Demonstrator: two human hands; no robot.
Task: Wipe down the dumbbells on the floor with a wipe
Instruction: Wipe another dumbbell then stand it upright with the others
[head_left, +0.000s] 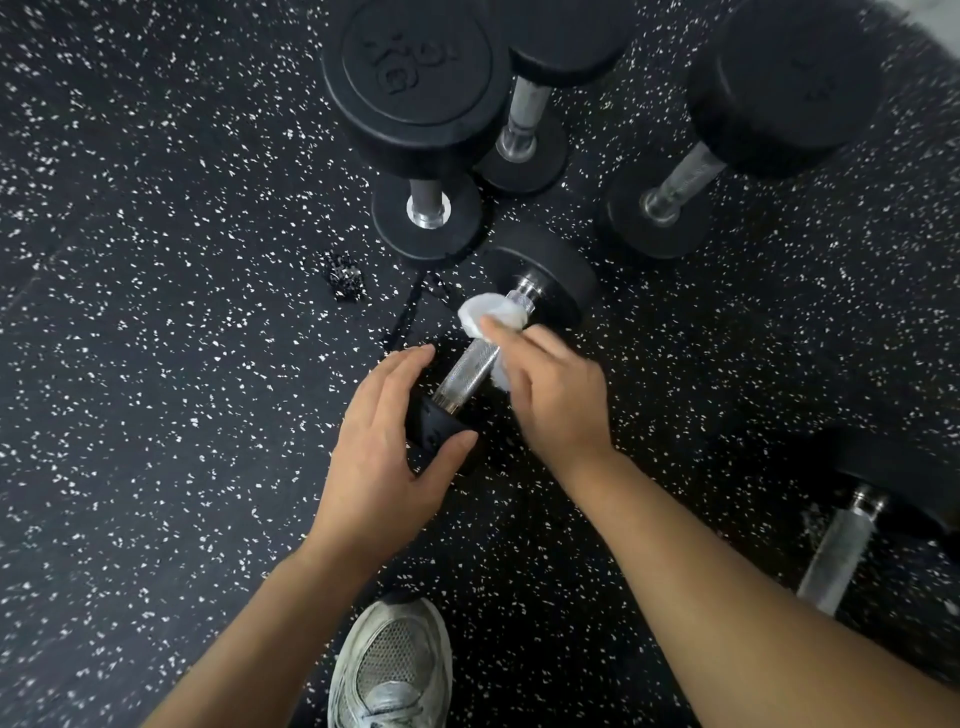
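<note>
Mid-wipe: left hand (387, 431) grips near head of small black rubber dumbbell w/ knurled steel handle (470, 366), right hand (553, 387) fingers (506, 332) press crumpled white wipe (491, 314) on handle; next prob. rub along bar, then heads.

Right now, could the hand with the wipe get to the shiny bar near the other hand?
Probably yes. The right hand presses the wipe on the bar, whose lower stretch shows bare.

Five dumbbells are showing: three standing upright (421, 130) (540, 83) (748, 124), one lying centre (467, 366), one lying at right edge (852, 530). One wipe (491, 312). Two hands (384, 441) (556, 389). One shoe (392, 670).
</note>
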